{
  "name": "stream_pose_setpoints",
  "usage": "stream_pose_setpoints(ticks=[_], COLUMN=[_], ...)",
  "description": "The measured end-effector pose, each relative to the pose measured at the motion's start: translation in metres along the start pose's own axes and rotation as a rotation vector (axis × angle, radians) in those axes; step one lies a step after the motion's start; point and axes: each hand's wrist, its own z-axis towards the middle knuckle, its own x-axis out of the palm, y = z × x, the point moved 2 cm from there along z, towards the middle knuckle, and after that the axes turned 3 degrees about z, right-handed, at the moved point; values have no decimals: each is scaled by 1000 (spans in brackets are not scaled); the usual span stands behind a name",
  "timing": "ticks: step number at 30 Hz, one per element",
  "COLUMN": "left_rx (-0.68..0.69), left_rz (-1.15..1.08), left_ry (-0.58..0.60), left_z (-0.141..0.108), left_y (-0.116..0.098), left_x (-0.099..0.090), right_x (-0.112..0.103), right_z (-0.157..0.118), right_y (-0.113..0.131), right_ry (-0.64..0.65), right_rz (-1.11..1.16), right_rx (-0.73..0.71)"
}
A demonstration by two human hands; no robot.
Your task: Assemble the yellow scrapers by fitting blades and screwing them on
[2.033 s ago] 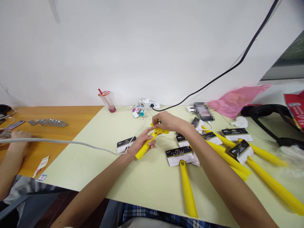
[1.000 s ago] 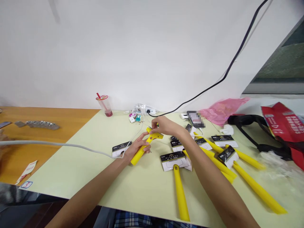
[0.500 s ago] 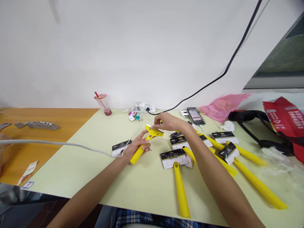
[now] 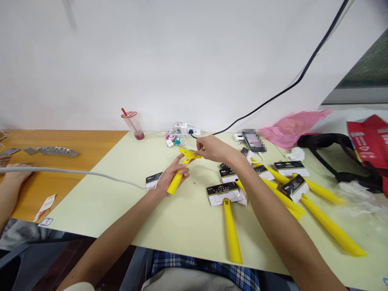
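Observation:
In the head view, my left hand [image 4: 176, 173] is wrapped round the handle of a yellow scraper [image 4: 175, 182], its T-shaped head up and away from me. My right hand [image 4: 209, 147] is closed in a pinch at the right end of that head; whether a small part is between the fingertips is hidden. A card-wrapped piece [image 4: 153, 180] lies beside my left wrist. To the right, under and past my right forearm, lie several more yellow scrapers [image 4: 233, 234] with black-and-white cards [image 4: 223, 193] over their heads.
Along the wall stand a cup with a red straw [image 4: 133, 125] and a power strip [image 4: 192, 132]. A phone [image 4: 254, 141], pink plastic bag [image 4: 291, 129], black strap [image 4: 318, 157] and red bag [image 4: 368, 141] lie right. A grey cable [image 4: 91, 173] crosses left, near another person's hand [image 4: 18, 173].
My right fingers have come down closer onto the right end of the scraper head. The view has shifted slightly, and more of the other person's arm shows at left.

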Motion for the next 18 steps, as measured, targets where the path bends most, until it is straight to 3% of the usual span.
stream_pose_setpoints(ticks=[3, 8, 12, 18], left_rx=[77, 191, 209, 168], left_rz=[-34, 4, 26, 49], left_ry=[-4, -46, -46, -72], left_z=[0, -6, -8, -7], left_y=[-12, -30, -34, -30], left_x=[-5, -11, -12, -12], right_x=[9, 41, 61, 71], right_z=[-1, -3, -1, 2], right_y=[6, 21, 28, 25], right_ry=[185, 549, 619, 671], right_rz=[-2, -103, -146, -140], right_rx=[6, 81, 82, 50])
